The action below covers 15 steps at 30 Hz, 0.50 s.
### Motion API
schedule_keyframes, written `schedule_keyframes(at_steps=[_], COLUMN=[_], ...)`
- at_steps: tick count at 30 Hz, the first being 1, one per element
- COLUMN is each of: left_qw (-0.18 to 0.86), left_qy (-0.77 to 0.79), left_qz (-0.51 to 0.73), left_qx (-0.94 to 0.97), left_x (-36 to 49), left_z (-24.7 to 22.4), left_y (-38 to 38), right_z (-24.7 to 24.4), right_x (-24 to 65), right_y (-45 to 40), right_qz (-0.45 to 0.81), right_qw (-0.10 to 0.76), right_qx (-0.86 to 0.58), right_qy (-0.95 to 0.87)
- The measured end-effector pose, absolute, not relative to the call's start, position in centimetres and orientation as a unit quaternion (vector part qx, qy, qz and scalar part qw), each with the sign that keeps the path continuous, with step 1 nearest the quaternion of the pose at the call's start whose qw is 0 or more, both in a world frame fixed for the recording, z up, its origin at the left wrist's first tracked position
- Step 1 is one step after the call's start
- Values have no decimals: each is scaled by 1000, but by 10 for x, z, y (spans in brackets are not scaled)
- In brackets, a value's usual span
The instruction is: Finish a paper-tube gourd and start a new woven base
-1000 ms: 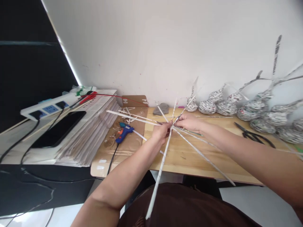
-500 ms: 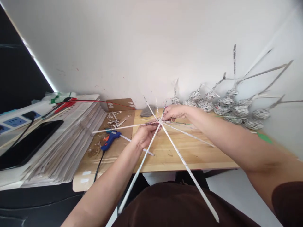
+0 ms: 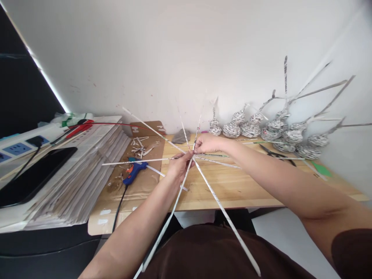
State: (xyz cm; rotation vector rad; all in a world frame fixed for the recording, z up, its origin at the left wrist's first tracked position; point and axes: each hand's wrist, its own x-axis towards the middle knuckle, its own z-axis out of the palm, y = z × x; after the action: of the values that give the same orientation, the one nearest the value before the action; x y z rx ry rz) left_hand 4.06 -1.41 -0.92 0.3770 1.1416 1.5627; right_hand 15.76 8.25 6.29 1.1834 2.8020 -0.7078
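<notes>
Several long rolled-paper sticks point(image 3: 225, 213) cross at one centre and spread out like spokes above the wooden table. My left hand point(image 3: 180, 166) pinches them just left of the crossing, thumb on top. On the right side of the centre, my right hand point(image 3: 207, 144) has its fingers closed on a stick that points up and away. Two of the sticks reach down towards my lap, one runs left over a blue glue gun point(image 3: 136, 172), and another slants up to the left.
Woven paper gourd shapes point(image 3: 231, 130) line the wall at the back right, with dark scissors point(image 3: 276, 154) before them. A newspaper stack point(image 3: 75, 186) bearing a black phone point(image 3: 37, 174) is at the left. Paper scraps point(image 3: 141, 146) lie on cardboard.
The crossed sticks have shifted slightly left and down with both hands. A stick now slants far up to the left, and my right hand has moved left. The scissors have come into view.
</notes>
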Motion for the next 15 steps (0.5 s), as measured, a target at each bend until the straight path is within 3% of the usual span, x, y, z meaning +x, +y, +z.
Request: schedule_keyframes(at_steps=[9,15], left_qw=[519,527], left_qy=[510,513], left_qz=[662,649], left_qx=[179,195], left_x=[40,36], left_z=[-13,-16], left_y=[-13,-16], right_z=[55,56], right_x=[157,159], right_y=[74,69], right_qz=[-175,-160], right_qw=[-21,6], right_qx=[390,375], right_qy=[904,913])
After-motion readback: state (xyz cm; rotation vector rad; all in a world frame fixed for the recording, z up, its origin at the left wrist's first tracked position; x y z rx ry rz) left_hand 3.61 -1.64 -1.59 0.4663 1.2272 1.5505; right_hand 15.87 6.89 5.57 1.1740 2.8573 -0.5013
